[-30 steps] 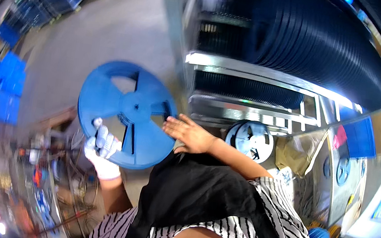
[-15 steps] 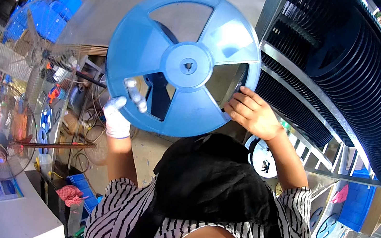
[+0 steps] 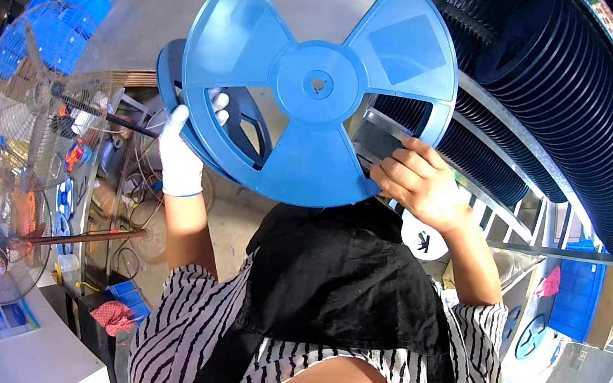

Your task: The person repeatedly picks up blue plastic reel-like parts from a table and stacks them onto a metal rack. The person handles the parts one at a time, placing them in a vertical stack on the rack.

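A large blue plastic reel with three wide cut-outs is held up before me, its round hub facing the view. Behind its left side shows a darker blue disc; I cannot tell whether this is the same reel's back flange or a second reel. My left hand, in a white glove, is closed on the lower left rim, with fingertips showing through the left cut-out. Bare, my right hand is closed round the lower right rim, fingers bent at the right cut-out.
A metal rack with rows of black discs stands close on the right. Two caged fans are at the left, near a white tabletop. Blue crates are stacked at the far left. A white disc sits below my right hand.
The blue reel has moved up and slightly right and looks larger. The darker disc behind it now sticks out at the left. Both hands keep their hold on the rim.
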Demonstrator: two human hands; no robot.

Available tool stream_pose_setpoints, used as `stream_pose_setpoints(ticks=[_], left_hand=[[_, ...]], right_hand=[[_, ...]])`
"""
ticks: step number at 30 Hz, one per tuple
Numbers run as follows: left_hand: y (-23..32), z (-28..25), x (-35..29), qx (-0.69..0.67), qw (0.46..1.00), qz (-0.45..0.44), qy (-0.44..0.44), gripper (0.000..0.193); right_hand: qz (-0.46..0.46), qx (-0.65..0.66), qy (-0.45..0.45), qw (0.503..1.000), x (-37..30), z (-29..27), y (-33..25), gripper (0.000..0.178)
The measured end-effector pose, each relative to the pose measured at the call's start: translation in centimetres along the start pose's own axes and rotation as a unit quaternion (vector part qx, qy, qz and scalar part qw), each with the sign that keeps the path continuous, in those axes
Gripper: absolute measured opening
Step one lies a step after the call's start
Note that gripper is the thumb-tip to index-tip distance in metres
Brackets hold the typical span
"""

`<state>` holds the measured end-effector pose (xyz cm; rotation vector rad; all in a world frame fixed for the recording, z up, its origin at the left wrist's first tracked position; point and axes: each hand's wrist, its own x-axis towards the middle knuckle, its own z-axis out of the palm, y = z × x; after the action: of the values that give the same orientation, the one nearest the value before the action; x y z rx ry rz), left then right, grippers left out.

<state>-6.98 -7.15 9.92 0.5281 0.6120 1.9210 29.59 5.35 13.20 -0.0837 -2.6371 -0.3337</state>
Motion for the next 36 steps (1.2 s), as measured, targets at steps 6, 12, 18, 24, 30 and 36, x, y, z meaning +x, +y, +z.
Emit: stream_pose_setpoints(ticks=[6, 12, 18, 24, 30, 36], left_hand=[[-1.5, -2.3, 0.8, -0.005, 0.999, 0.035, -0.019, 0.055], [-3.4, -3.4, 1.7, -0.047, 0.998, -0.023, -0.041, 0.042], [-3.8, -4.3, 2.3, -0.064, 0.995, -0.062, -0.049, 0.042], [-4.1, -5.1, 3.0, -0.082, 0.990, -0.089, -0.067, 0.041], [-4.6, -5.1, 3.6, -0.069, 0.989, -0.103, -0.082, 0.040], [-5.3, -5.6, 3.9, -0.056, 0.993, -0.091, -0.058, 0.040]], right_hand=[[0.161, 0.286, 0.194, 0.924, -1.7, -6.3, -1.6, 0.044], [0.479, 0.641, 0.469, 0.373, -4.2, -5.4, -0.4, 0.043], [0.454, 0.681, 0.515, 0.255, -8.3, -1.3, 0.5, 0.025], [0.393, 0.717, 0.511, 0.266, -8.8, -1.8, 0.4, 0.020], [0.388, 0.691, 0.536, 0.291, -9.2, -2.3, 0.4, 0.020], [0.407, 0.499, 0.640, 0.418, -10.3, -6.1, -0.1, 0.043]])
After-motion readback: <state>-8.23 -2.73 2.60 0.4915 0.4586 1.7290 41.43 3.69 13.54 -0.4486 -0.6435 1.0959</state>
